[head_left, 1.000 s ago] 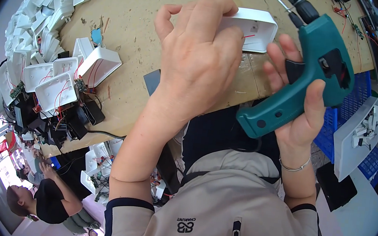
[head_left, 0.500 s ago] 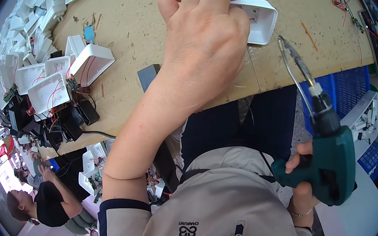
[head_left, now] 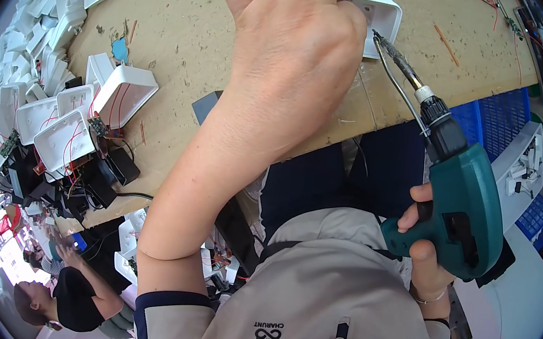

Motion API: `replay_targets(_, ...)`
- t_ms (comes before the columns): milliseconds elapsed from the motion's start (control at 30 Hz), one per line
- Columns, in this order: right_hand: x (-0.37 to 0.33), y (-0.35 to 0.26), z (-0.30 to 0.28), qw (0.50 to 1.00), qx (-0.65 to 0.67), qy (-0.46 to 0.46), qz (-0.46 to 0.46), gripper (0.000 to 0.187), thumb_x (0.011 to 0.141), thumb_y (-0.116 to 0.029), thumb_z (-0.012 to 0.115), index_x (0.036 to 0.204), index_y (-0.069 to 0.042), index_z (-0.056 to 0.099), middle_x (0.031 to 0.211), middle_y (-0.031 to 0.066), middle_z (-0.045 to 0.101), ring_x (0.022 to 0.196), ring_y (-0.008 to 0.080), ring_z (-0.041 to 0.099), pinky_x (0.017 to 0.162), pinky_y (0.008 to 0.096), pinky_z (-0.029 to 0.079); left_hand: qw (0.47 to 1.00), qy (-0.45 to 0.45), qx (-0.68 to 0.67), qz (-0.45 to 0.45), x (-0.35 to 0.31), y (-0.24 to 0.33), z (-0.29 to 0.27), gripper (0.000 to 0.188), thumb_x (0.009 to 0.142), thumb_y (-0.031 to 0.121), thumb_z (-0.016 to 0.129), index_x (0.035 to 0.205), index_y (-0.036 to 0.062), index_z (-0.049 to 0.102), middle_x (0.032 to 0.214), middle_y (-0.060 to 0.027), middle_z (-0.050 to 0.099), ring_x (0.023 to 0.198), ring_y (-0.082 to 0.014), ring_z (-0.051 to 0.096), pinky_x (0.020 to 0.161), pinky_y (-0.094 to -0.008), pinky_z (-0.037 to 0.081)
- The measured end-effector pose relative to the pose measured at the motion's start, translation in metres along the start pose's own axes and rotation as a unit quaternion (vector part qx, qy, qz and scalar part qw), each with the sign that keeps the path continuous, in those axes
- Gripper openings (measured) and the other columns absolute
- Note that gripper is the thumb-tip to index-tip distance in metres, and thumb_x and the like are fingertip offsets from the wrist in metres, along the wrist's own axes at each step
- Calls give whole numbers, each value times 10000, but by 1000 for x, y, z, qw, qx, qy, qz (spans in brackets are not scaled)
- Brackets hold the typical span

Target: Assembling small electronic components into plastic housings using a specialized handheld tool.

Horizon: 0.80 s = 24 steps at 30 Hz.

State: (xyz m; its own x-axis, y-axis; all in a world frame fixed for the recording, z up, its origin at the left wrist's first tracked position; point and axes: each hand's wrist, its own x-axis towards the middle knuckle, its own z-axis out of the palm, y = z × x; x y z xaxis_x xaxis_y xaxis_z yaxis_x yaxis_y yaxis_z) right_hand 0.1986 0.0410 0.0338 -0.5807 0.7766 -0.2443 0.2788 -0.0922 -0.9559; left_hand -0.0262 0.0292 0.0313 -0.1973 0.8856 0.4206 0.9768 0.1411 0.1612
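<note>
My left hand [head_left: 297, 58] reaches over a white plastic box [head_left: 384, 15] at the far edge of the view. Its fingers are curled and closed, but the tips and whatever they hold are hidden behind the hand and cut off by the frame. In my right hand [head_left: 426, 254] is a green soldering gun [head_left: 471, 206], gripped by its handle. A thin bent feed tube runs along its dark, worn tip. That tip points up and left, and overlaps the box's opening in view, close to my left hand; whether it touches anything cannot be made out.
On the workbench [head_left: 172, 44] at left stand several white boxes [head_left: 67, 136] with red wires, and black parts. Behind them rises a heap of white casings [head_left: 51, 17]. Blue crates [head_left: 501, 119] lie at right. A co-worker [head_left: 86, 296] is at lower left. Circuit boards with wires [head_left: 512, 23] lie far right.
The soldering gun in my right hand has moved left and slightly up, bringing its tip from beside the white box to over its opening. My left hand has shifted only slightly.
</note>
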Motion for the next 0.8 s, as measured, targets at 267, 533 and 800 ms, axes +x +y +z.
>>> replay_targets(267,1,-1,4,1000,18,-16,-14,718,650,-445,685,1104,42,416,940,127,527,646,116,526,538,213,427,980,168,-61,86,4,-22,31,76,646,60,488,584,29,457,802,-85,429,794,-233,428,715,-362,279)
replay_targets(533,4,-3,8,999,29,1,16,741,639,-444,694,1119,43,405,946,125,521,667,116,520,563,214,430,999,-4,-27,-34,4,-6,12,80,656,40,476,581,28,451,805,-80,435,788,-234,427,712,-368,278)
replay_targets(800,5,-4,9,999,34,-4,34,709,645,-408,703,1114,39,414,936,116,519,672,118,520,574,215,431,999,-15,-28,-32,3,2,-4,82,648,47,483,574,32,452,798,-81,433,785,-230,428,716,-363,279)
